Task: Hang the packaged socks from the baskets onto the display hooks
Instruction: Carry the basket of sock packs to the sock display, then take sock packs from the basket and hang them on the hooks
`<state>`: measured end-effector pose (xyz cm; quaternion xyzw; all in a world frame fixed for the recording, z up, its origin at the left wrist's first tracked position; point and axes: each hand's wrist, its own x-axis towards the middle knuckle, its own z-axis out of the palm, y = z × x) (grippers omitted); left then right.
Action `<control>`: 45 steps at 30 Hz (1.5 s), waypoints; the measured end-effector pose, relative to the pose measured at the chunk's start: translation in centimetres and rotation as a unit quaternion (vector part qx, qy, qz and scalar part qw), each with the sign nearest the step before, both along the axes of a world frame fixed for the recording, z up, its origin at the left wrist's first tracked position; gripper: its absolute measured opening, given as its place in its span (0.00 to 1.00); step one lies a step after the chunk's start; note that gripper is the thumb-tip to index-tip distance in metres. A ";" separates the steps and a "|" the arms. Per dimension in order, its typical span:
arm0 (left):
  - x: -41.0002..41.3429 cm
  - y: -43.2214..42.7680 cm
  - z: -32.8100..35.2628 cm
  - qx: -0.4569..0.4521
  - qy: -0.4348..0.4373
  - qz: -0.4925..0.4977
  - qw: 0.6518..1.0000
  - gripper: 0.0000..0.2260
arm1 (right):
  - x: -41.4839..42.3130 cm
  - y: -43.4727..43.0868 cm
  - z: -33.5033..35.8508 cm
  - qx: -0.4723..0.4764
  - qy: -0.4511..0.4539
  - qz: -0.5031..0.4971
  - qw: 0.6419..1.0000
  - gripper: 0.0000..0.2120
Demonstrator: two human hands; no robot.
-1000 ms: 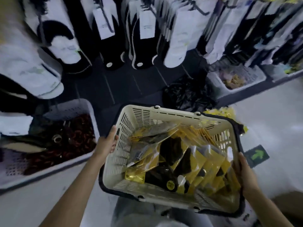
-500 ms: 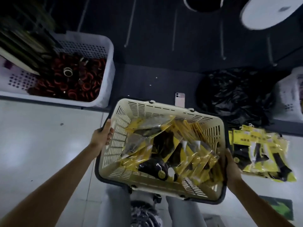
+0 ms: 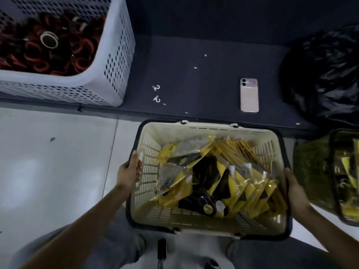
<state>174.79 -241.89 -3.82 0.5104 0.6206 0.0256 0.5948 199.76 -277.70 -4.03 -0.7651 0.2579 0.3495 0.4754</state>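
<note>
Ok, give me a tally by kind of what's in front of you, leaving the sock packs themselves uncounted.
Shopping baskets: 2, the cream basket and the green basket
White crate: 1
Phone: 1
Black bag: 1
Small white hooks: 2
Total: 7

You will find nothing legible here: any print on the yellow sock packets [image 3: 250, 191] in the near basket [image 3: 147, 171] is too blurred to read.
</note>
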 end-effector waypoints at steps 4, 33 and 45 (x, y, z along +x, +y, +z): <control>-0.3 0.1 -4.6 -0.001 -0.032 0.000 0.999 0.22 | 2.4 1.3 -3.7 0.005 -0.034 -0.002 0.999 0.22; 1.4 -5.7 -2.4 0.071 -0.083 -0.449 0.887 0.24 | -3.4 17.9 -2.1 -0.200 -0.098 0.634 0.741 0.41; 7.8 -6.5 0.7 0.125 -0.121 -0.343 0.923 0.28 | 1.4 11.7 4.1 -0.041 -0.049 0.456 0.887 0.19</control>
